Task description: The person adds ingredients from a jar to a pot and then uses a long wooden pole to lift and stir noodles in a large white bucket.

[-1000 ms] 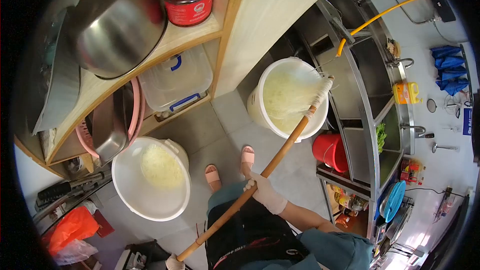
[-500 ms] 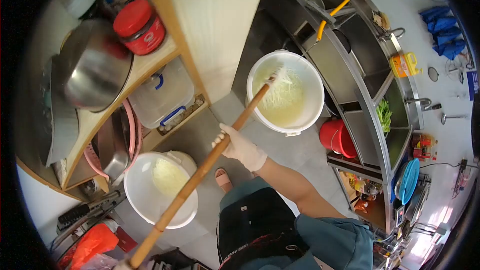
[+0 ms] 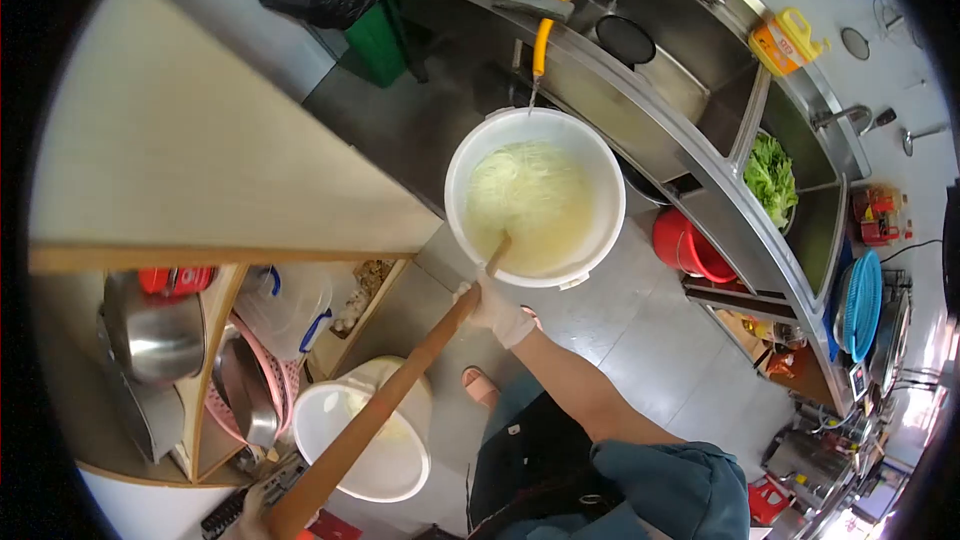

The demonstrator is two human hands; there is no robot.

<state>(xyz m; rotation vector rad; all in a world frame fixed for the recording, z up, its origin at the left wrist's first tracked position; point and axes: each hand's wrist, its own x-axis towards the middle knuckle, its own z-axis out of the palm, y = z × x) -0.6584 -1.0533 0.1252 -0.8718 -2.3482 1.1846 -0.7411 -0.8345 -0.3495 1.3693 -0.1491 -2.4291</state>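
Note:
A long wooden pole [image 3: 405, 380] slants up from the lower left. My right hand [image 3: 497, 312], in a pale glove, is closed around it near its far end. My left hand [image 3: 250, 518] shows only in part at the bottom edge, wrapped around the near end. The pole's tip dips into a big white bucket [image 3: 453, 185], under the surface of cloudy yellowish water. Pale thin shreds [image 3: 525, 180] float in that water. Above the bucket's far rim, a yellow hose [image 3: 541, 50] lets out a stream of water.
A second white bucket [image 3: 312, 430] with pale contents stands at the lower left, under the pole. Wooden shelving [image 3: 230, 310] holds pans and tubs at left. Steel sinks [image 3: 660, 125] run along the right, with a red bucket [image 3: 690, 245] beneath. A green bin [image 3: 378, 45] stands behind.
The view has turned and shifted. The pole's tip, earlier above the bucket's contents with shreds clinging to it, is now down in the water near the bucket's near side.

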